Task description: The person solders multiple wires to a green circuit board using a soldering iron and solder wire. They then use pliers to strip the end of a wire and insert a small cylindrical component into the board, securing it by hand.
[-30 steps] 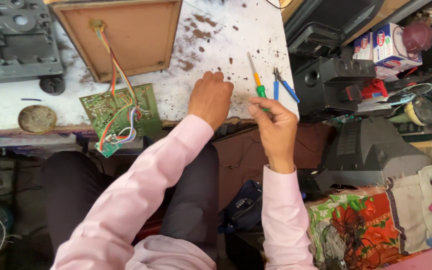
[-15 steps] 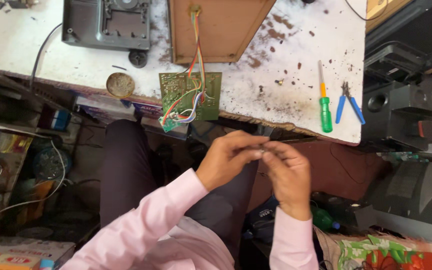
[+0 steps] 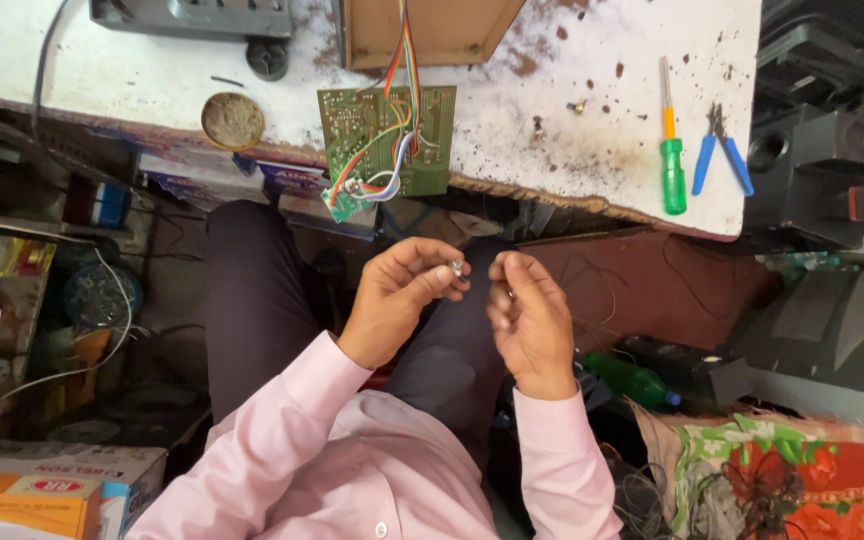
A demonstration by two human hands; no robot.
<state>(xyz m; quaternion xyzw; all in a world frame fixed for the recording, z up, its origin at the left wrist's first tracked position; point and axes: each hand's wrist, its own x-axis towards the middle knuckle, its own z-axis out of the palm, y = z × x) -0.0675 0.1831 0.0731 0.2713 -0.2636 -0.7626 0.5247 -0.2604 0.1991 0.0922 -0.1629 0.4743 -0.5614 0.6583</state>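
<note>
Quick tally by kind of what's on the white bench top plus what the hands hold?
Green circuit board: 1
Green-handled screwdriver: 1
Blue-handled pliers: 1
Round tin: 1
Brown wooden box: 1
Grey device: 1
Small metal part in left hand: 1
Total: 7

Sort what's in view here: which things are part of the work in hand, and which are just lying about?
In hand:
- left hand, pinching a small metal part
- right hand, close beside it

Lying about:
- green circuit board with coloured wires
- green-handled screwdriver
- blue-handled pliers
- round tin
- green bottle
</note>
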